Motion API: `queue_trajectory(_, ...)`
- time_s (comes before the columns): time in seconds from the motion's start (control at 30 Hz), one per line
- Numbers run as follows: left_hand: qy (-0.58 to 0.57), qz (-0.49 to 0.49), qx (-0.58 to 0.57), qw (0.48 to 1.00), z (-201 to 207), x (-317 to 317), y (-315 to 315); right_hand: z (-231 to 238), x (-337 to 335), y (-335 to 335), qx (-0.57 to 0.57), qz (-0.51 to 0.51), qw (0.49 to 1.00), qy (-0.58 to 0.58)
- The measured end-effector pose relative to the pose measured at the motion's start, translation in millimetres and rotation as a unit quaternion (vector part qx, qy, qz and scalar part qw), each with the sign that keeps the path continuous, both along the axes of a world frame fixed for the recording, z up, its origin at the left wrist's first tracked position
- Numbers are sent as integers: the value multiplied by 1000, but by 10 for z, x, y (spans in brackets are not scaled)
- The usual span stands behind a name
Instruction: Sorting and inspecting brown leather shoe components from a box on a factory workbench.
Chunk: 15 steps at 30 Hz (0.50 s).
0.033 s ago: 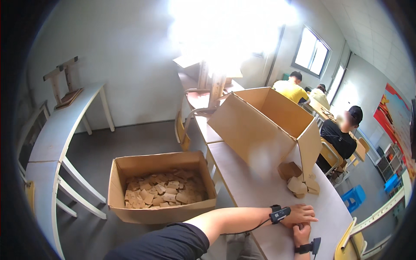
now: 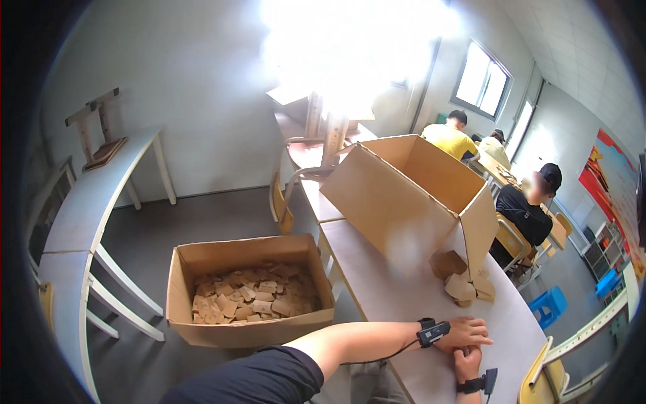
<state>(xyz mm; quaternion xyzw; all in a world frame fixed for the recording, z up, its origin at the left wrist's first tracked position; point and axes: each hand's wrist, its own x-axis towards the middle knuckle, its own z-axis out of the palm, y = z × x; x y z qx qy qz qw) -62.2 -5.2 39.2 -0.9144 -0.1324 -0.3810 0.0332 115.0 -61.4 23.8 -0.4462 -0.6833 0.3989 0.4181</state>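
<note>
My left hand point(image 2: 465, 332) lies across the tabletop with its fingers stretched out, palm down and holding nothing visible. Just below it, my right hand point(image 2: 467, 362) is curled into a loose fist against the left hand; no object shows in it, and part of its fingers is hidden. Each wrist wears a dark strap with a small black device. Beyond the hands, several folded brown cardboard pieces point(image 2: 460, 288) sit by a large open cardboard box point(image 2: 383, 198), which stands tilted on the pale table point(image 2: 356, 269).
To the left, an open cardboard box point(image 2: 249, 335) on the floor holds many small cardboard pieces. A curved row of tables point(image 2: 67, 222) stands farther left. A yellow chair point(image 2: 544, 377) is near the table's right side. Several people sit at tables behind, near a blue stool point(image 2: 550, 306).
</note>
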Motion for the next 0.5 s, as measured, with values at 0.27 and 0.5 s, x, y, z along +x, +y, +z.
queue_trajectory(0.27, 10, -58, -36, 998, 41, 28, 4, -119, 49, 39, -2, -18, 1000, 14)
queue_trajectory(0.5, 52, -79, -112, 989, 241, -81, -98, -43, 10, 1, -42, 32, 997, 49)
